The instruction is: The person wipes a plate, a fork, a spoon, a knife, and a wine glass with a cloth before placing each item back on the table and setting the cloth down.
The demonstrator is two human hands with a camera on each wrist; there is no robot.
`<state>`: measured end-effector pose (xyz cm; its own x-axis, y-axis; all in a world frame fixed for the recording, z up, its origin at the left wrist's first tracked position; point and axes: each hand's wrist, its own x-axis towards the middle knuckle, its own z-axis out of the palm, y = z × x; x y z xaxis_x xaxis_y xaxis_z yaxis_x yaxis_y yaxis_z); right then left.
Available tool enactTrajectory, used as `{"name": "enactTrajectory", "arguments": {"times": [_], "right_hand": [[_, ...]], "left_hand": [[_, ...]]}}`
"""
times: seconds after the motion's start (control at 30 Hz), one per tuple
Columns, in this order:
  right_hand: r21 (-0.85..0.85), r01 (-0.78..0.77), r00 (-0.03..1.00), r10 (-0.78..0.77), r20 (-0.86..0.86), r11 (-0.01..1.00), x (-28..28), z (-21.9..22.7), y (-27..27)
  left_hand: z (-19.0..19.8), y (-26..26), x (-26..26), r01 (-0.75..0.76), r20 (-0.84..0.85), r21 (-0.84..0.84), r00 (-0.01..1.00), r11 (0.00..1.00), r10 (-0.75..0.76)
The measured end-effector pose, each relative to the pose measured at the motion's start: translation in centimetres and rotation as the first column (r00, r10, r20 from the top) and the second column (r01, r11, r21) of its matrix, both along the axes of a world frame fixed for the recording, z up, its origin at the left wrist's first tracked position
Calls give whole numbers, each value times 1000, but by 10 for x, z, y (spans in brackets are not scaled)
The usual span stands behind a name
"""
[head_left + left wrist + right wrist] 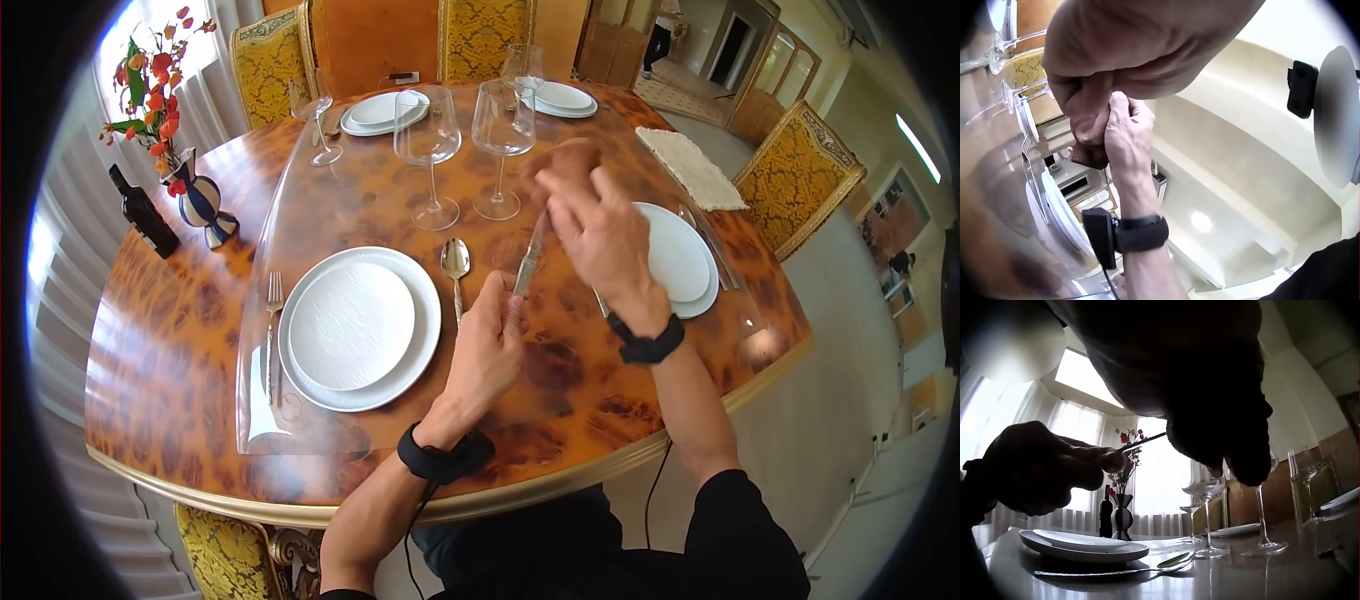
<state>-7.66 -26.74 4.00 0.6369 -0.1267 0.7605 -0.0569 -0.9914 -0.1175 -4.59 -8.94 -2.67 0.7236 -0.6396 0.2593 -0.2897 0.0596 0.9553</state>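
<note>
My left hand grips a table knife by its handle, and the blade points up and away over the table. A brown cloth is bunched in my right hand, which holds it at the upper part of the blade. The blade's tip is hidden by the cloth and fingers. In the left wrist view the cloth hangs below the right fingers. Just left of my left hand lies a spoon, beside a small white plate stacked on a larger plate.
Two wine glasses stand beyond the spoon. A fork lies left of the plates. More plates are at the right, near a folded beige cloth. A dark bottle and flower vase stand at the left.
</note>
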Motion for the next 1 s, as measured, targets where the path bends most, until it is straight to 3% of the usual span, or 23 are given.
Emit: {"name": "enactTrajectory", "arguments": {"times": [0.07, 0.13, 0.17, 0.2, 0.27, 0.3, 0.37, 0.4, 0.43, 0.47, 0.5, 0.53, 0.6, 0.67, 0.73, 0.77, 0.83, 0.9, 0.97, 1.0], "right_hand": [[95, 45, 997, -50, 50, 994, 10, 6, -29], [288, -17, 995, -11, 95, 958, 13, 9, -48], [517, -185, 980, 119, 159, 836, 12, 8, -47], [699, -336, 942, 225, 249, 631, 7, 4, -43], [874, -475, 845, 329, 421, 101, -12, 2, -18], [851, -525, 797, 354, 490, 5, -11, -14, -13], [854, -480, 720, 467, 513, -198, -22, -25, 19], [903, -424, 766, 503, 400, -71, -27, -39, 27], [930, -362, 806, 522, 280, 59, -29, -49, 37], [913, -407, 793, 507, 337, 29, -29, -48, 54], [895, -422, 768, 581, 269, 143, -32, -49, 50], [905, -399, 774, 584, 246, 148, -32, -49, 47], [906, -394, 787, 564, 248, 151, -29, -47, 46], [890, -430, 802, 517, 300, 150, -24, -43, 46], [928, -374, 838, 430, 337, 2, -26, -31, 38], [935, -346, 855, 385, 348, -76, -26, -26, 31], [850, -517, 819, 230, 526, -102, -15, -21, 14], [799, -595, 799, -48, 599, 83, -10, -12, 17], [829, -509, 861, 136, 490, 232, -29, -16, 30], [765, -447, 894, 257, 367, 463, -33, -22, 36]], "left_hand": [[2, 1, -2, 14, -1, 54, 1000, 998, -14], [9, 2, -5, 6, 6, 4, 1000, 1000, -6], [11, 2, -6, -3, 8, -23, 1000, 1000, 3], [11, 2, -5, -11, -9, -53, 1000, 999, 11], [12, 1, -1, -30, -47, -105, 999, 994, 25], [10, 1, 0, -2, -107, -121, 994, 993, -11], [11, 0, 1, 55, -220, -156, 971, 986, -89], [16, 1, -1, 11, -263, -69, 964, 998, -29], [11, 0, 0, -23, -177, -71, 984, 997, 10], [2, -3, 2, -55, -89, -77, 995, 996, 48], [-3, -5, 4, -86, 0, -87, 996, 992, 87], [6, -2, 2, -71, -54, -59, 996, 996, 68], [-10, -12, 6, -132, 162, -168, 974, 977, 159], [-8, -13, 6, -91, 156, -143, 981, 986, 113], [-1, -4, 2, 66, -87, 7, 994, 998, -65], [3, -3, -2, 99, -141, -7, 985, 995, -99], [6, -3, -8, 152, -247, -42, 956, 987, -158], [7, -1, -6, 112, -240, -37, 964, 993, -118], [12, 0, -3, 57, -237, -27, 969, 998, -62], [8, 1, 0, 81, -231, -15, 969, 997, -82]]}}
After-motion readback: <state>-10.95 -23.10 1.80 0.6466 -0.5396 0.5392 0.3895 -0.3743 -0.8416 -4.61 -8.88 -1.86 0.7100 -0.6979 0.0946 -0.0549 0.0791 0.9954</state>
